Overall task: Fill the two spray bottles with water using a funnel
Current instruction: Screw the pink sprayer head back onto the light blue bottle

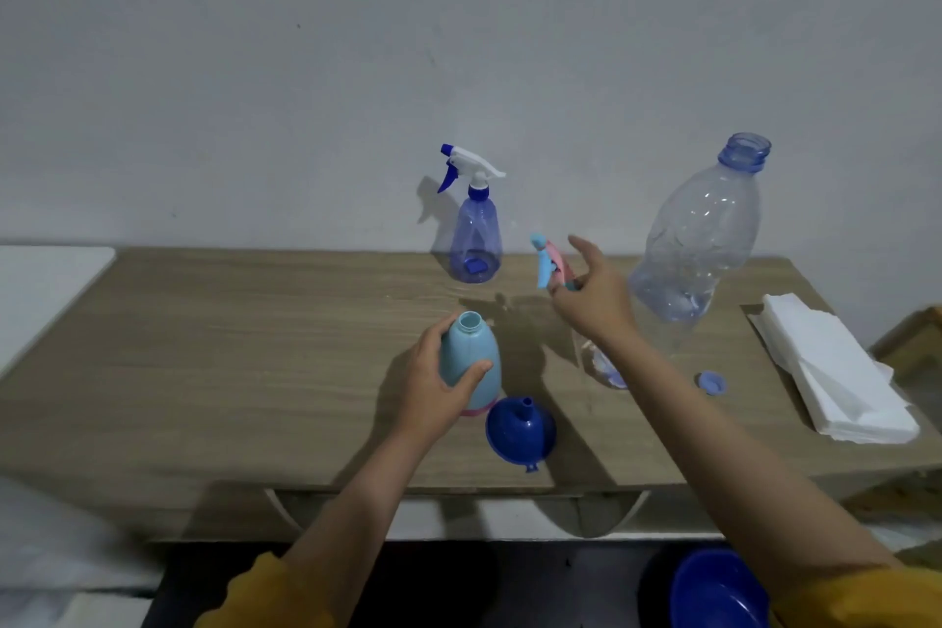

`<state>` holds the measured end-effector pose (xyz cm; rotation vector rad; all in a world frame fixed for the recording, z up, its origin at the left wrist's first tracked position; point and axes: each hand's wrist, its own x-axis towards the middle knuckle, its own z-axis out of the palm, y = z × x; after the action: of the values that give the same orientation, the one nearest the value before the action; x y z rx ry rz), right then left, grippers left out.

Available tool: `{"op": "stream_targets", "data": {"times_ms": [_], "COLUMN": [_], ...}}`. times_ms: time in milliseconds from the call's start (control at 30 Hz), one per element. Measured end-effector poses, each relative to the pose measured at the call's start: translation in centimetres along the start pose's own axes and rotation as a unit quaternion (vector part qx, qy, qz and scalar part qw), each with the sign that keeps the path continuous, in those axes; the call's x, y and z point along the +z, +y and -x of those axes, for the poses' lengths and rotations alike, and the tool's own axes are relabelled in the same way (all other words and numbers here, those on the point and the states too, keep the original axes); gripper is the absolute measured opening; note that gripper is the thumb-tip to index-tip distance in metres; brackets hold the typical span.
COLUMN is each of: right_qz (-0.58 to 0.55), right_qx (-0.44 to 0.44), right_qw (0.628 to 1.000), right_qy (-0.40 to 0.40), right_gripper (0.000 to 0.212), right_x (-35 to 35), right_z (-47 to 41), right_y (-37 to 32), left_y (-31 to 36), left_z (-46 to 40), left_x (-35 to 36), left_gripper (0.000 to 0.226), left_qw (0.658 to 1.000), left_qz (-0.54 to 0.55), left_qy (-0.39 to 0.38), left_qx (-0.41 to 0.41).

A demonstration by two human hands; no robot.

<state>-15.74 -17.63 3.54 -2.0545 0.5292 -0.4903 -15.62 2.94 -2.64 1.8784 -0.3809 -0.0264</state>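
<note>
- My left hand [438, 380] has its grip wrapped round the light blue spray bottle [471, 362], thumb across the front, fingers behind; the bottle stands uncapped near the front of the tabletop [229, 347].
- My right hand [591, 293] pinches the pink and blue trigger head [549, 265] further back, forefinger and thumb spread loose above it.
- The opaque bottle looks like thin, smooth plastic; I judge it light and easy to tip, so holding it low on the belly seems wise (the neck is narrow).
- The blue funnel [520, 428] lies on its side just beside that bottle's base, stiff and light; its wide rim is the place to take it.
- The second spray bottle [475, 240], clear blue with its white trigger on, stands at the back.
- The large water bottle [698, 235], open-topped, looks nearly empty and soft-walled; I would grasp its middle gently.
</note>
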Motion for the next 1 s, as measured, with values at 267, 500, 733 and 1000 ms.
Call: {"op": "stream_targets", "data": {"times_ms": [267,500,733,1000], "right_qz": [-0.248,-0.242,-0.14,-0.072], "right_qx": [-0.109,-0.213,-0.249,-0.186], "right_qw": [0.96,0.942,0.958,0.979], "right_qy": [0.073,0.093,0.013,-0.035], "right_gripper": [0.048,0.043,0.054,0.059], "right_x": [-2.5,-0.7,2.6,6.2], "right_z": [1.6,3.5,5.1,6.9], "right_y": [-8.7,-11.0,-7.3,-1.7], "left_y": [-0.4,-0.1,-0.8,-1.7], "left_z": [0.1,0.0,-0.3,-0.5], "left_x": [0.3,0.1,0.3,0.7], "left_gripper": [0.059,0.06,0.063,0.054], "left_qw": [1.0,0.999,1.0,1.0], "left_qz": [-0.011,-0.033,-0.022,0.013], "left_qy": [-0.001,0.001,-0.011,0.009], "left_qx": [-0.002,-0.022,-0.017,-0.022]}}
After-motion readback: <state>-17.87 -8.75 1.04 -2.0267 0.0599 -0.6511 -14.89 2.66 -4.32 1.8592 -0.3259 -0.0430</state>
